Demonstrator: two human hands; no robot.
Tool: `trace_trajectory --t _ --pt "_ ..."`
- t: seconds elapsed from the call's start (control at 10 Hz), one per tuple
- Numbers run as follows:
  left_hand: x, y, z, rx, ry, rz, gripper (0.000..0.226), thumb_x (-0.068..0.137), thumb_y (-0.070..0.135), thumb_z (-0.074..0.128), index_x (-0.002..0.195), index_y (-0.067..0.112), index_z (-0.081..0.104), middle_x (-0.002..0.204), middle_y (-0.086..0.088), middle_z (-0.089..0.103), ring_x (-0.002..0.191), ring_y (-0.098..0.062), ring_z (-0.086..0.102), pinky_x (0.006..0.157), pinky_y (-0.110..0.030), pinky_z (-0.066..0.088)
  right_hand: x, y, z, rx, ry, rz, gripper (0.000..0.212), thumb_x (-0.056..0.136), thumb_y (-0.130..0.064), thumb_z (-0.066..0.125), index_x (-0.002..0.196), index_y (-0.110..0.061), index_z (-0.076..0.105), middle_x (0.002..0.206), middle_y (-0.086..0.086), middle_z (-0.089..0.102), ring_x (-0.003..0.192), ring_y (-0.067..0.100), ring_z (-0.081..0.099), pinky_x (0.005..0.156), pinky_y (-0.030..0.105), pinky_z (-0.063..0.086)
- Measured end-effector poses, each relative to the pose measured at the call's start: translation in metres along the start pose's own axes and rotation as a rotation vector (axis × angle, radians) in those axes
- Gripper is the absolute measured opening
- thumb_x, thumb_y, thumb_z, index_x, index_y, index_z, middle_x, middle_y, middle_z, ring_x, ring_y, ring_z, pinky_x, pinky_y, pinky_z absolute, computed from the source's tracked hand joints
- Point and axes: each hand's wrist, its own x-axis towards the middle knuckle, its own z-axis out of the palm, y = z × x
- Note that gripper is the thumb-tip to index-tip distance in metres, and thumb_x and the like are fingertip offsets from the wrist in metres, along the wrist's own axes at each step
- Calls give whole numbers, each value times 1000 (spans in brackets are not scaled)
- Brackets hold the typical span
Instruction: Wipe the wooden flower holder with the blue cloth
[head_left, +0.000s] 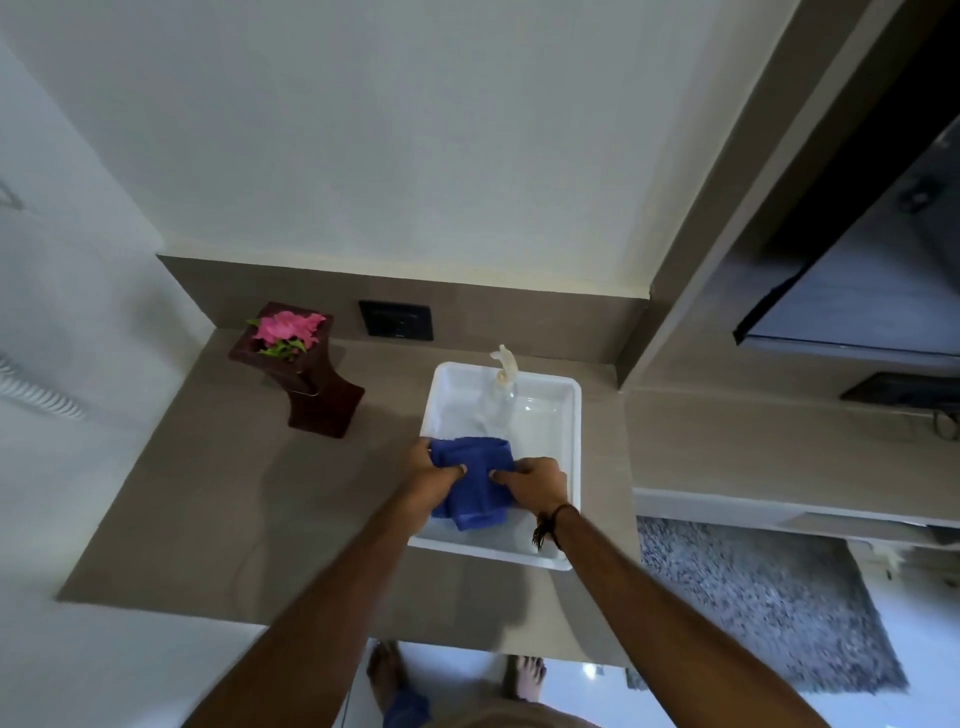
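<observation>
Beige counter (218, 519), both hands' fingers (457, 470) clamped on blue cloth (475, 493) over white tray (571, 415)

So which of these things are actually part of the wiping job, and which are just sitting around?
Part of the job:
blue cloth, held by the left hand and right hand
wooden flower holder, not yet touched

Just lying about:
white tray
clear spray bottle in the tray
black wall socket
grey rug

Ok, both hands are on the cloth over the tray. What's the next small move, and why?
Probably lift the blue cloth out of the white tray and carry it left to the wooden flower holder. Left hand and right hand both grip it, and the holder stands untouched.
</observation>
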Motion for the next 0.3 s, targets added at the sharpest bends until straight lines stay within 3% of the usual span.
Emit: trace_trajectory --t 0.1,0.2,0.3 --pt "3 -6 11 191 17 40 38 84 4 66 120 -3 55 120 -24 64 116 -38 62 98 -41 50 -1 12 0 -121 35 5 26 78 -31 78 63 -12 70 71 10 69 68 25 62 64 33 53" --pt "5 -6 9 429 23 126 44 84 16 68 125 6 55 125 -18 66 114 -34 64 91 -33 47 -1 13 -1 -197 90 -55 26 79 -33 77 68 -10 73 71 9 71 69 27 64 69 37 58" --pt "9 0 3 443 18 188 53 89 20 66 137 8 48 134 -16 61 120 -31 61 104 -40 49 0 7 -15 -186 216 -121 25 86 -34 72 88 -10 78 84 5 73 81 26 68 80 36 60"
